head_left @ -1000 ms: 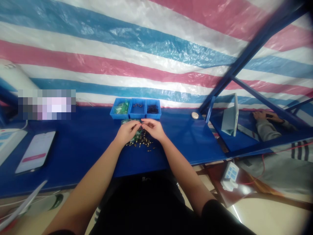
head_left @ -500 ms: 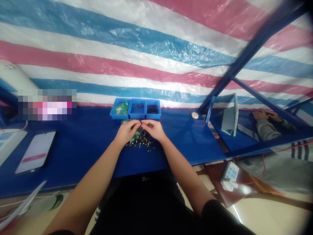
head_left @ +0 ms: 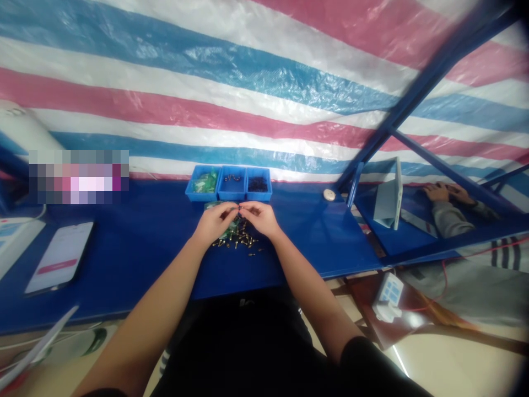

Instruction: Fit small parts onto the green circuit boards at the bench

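My left hand (head_left: pixel 216 221) and my right hand (head_left: pixel 261 217) meet fingertip to fingertip above the blue table, both closed in a pinch. Whatever lies between the fingertips is too small to name. Below them is a loose heap of small brass-coloured metal parts (head_left: pixel 243 239), partly on greenish clear plastic (head_left: pixel 228 230). Just beyond my hands stand three blue bins side by side. The left bin (head_left: pixel 189 189) has green plastic packets in it, the middle bin (head_left: pixel 232 194) a few small metal parts, and the right bin (head_left: pixel 259 196) many small dark pieces.
A phone (head_left: pixel 61 256) lies on the table at the left, beside a white box (head_left: pixel 16 242). A round whitish object (head_left: pixel 329 194) is at the right. Past the blue metal frame (head_left: pixel 372 138), another person's hands (head_left: pixel 448 193) rest near a propped tablet (head_left: pixel 388 193). A power strip (head_left: pixel 389 295) sits lower right.
My hands keep nearly the same pose over the heap, fingertips together. The other person's hands at the right have shifted slightly.
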### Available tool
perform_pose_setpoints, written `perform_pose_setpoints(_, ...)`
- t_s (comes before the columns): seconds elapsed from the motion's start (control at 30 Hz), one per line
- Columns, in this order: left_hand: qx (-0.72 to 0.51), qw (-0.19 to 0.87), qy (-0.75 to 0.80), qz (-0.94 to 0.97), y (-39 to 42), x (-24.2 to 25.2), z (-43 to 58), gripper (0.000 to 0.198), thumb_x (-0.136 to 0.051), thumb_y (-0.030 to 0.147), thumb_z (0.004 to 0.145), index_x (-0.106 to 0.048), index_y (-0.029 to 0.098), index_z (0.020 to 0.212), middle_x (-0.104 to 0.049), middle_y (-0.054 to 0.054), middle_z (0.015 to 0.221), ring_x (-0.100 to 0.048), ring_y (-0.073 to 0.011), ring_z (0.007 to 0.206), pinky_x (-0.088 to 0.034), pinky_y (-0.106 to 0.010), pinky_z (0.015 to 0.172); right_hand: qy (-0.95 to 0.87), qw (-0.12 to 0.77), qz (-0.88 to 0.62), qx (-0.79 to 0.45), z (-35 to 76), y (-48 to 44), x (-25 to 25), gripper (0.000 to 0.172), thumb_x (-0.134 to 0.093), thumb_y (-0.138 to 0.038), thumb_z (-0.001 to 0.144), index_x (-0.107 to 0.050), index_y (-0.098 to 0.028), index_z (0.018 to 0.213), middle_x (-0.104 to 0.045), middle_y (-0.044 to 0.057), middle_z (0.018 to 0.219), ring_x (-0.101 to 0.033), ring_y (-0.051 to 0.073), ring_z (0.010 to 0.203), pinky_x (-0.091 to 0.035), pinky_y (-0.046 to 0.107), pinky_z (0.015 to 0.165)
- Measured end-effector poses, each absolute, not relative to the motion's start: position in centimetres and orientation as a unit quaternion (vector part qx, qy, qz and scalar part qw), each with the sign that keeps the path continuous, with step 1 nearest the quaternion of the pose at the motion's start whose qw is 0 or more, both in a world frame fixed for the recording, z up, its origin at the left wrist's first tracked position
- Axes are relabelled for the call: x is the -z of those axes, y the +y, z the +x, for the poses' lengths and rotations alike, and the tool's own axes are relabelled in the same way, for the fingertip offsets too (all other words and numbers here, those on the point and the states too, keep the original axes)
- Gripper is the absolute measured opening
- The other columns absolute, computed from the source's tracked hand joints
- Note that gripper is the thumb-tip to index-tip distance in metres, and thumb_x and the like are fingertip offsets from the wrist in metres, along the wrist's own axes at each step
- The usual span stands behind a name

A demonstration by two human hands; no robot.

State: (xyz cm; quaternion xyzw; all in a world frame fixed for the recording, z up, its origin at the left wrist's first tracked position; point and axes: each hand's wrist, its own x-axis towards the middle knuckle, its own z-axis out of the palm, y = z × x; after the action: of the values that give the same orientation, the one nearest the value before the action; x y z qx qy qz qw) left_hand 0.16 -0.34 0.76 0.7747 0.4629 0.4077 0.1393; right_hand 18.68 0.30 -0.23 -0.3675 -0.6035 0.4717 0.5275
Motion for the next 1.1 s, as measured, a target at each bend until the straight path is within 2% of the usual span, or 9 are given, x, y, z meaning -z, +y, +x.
perform_pose_setpoints(0.2,-0.412,0.139,0.453,0.778,-0.15,-0.54,0.04,0.029,-0.053,0.044,0.093,-0.072,0.022,0.098,-0.074,-0.004,0.101,-0.069,-0.0182,0.087,-0.053,-0.026,0.080,-0.603,0.521,-0.368,-0.479,18.59,0.35,0.27,0.039,-0.076,-0.047,0.072,-0.073,-0.019,0.099,-0.075,0.005,0.090,-0.069,0.017,0.079,-0.057,0.032,0.075)
perform_pose_setpoints(0.5,-0.385,0.143,0.453,0.792,-0.30,-0.81,-0.06,0.031,-0.048,0.044,0.096,-0.070,0.023,0.096,-0.074,-0.003,0.094,-0.068,-0.0165,0.078,-0.052,-0.025,0.074,-0.603,0.527,-0.367,-0.473,18.49,0.28,0.23,0.037,-0.076,-0.045,0.073,-0.073,-0.019,0.099,-0.075,0.006,0.091,-0.069,0.018,0.080,-0.057,0.032,0.076)
perform_pose_setpoints(0.7,-0.397,0.146,0.466,0.777,-0.35,-0.62,0.00,0.033,-0.054,0.048,0.093,-0.069,0.023,0.109,-0.074,-0.004,0.098,-0.068,-0.0160,0.074,-0.052,-0.025,0.072,-0.602,0.531,-0.367,-0.471,18.57,0.30,0.22,0.036,-0.074,-0.045,0.075,-0.073,-0.020,0.101,-0.075,0.006,0.091,-0.069,0.018,0.080,-0.057,0.032,0.077)
perform_pose_setpoints(0.93,-0.400,0.131,0.448,0.789,-0.26,-0.63,-0.10,0.031,-0.051,0.045,0.095,-0.071,0.022,0.099,-0.074,-0.004,0.098,-0.069,-0.0168,0.079,-0.051,-0.025,0.073,-0.603,0.532,-0.364,-0.470,18.52,0.26,0.15,0.035,-0.076,-0.043,0.074,-0.073,-0.019,0.099,-0.075,0.006,0.089,-0.069,0.017,0.076,-0.056,0.031,0.074)
perform_pose_setpoints(1.1,-0.368,0.141,0.451,0.801,-0.31,-0.85,-0.12,0.032,-0.047,0.043,0.097,-0.070,0.021,0.092,-0.072,-0.001,0.085,-0.065,-0.0144,0.071,-0.047,-0.023,0.068,-0.602,0.534,-0.356,-0.475,18.53,0.33,0.33,0.033,-0.076,-0.040,0.074,-0.073,-0.018,0.099,-0.075,0.006,0.091,-0.069,0.017,0.078,-0.056,0.031,0.075)
